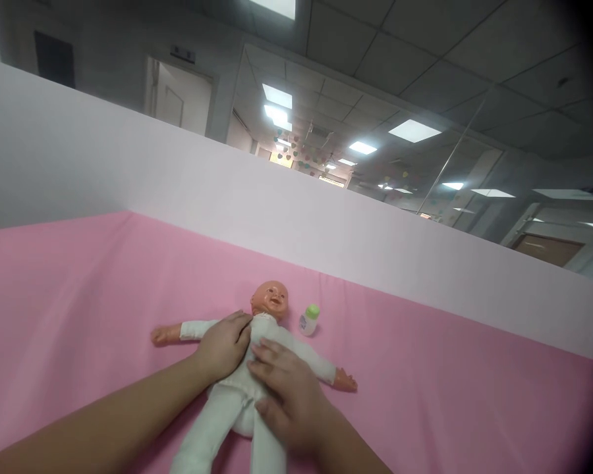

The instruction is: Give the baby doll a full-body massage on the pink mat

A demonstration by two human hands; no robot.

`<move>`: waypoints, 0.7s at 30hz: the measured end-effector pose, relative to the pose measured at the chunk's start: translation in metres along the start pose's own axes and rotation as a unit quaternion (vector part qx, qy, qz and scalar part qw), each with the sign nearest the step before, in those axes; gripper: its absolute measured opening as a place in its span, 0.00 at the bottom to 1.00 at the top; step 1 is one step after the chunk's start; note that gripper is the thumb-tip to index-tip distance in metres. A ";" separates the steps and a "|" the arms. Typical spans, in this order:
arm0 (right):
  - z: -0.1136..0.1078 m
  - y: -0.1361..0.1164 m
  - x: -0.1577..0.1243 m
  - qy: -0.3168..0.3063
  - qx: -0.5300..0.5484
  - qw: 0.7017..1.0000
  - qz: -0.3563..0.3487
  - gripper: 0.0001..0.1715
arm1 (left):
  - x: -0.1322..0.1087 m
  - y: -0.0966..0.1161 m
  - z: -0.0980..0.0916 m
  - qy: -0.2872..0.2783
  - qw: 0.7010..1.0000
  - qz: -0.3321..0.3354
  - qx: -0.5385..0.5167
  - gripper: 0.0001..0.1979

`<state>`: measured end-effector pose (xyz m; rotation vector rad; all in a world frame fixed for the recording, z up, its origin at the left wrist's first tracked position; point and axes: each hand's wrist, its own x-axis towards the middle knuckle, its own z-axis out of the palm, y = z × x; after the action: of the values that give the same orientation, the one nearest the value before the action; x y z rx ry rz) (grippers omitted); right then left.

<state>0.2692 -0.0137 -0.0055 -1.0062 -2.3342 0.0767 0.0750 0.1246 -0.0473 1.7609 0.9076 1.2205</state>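
Overexposed ceiling light panels (pixel 415 130) glare against a dim ceiling (pixel 435 39); soft, faint shadows crease the pink sheet (pixel 400 368). The right hand (pixel 294 392) looks slightly blurred; black vignetting rounds the right-side corners.

head camera | looks forward and down from wearer's head | doll (pixel 240 382) near, lower middle | white wall (pixel 257 204) slanting mid-frame | ceiling (pixel 348 39) across top

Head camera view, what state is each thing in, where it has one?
Baby doll: face up, arms outstretched
Small bottle: green cap on
Left hand: open, against the doll
Right hand: open, over the doll
Pink sheet: spread, creased
Ceiling lights: lit
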 end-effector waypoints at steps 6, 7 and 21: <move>0.007 -0.018 0.004 -0.117 0.058 0.989 -0.073 0.41 | 0.004 -0.003 0.000 -0.023 0.999 -0.010 -0.029 0.12; 0.010 -0.016 0.004 -0.114 0.052 0.990 -0.064 0.43 | 0.004 -0.003 0.000 -0.023 0.998 -0.019 -0.051 0.12; 0.005 0.063 0.001 -0.034 -0.010 0.960 0.279 0.31 | -0.002 0.020 -0.004 -0.078 0.955 0.113 0.263 0.19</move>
<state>0.3071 0.0328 -0.0269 -1.6672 -2.0412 0.3110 0.0730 0.1149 -0.0296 2.4040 1.0200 1.0140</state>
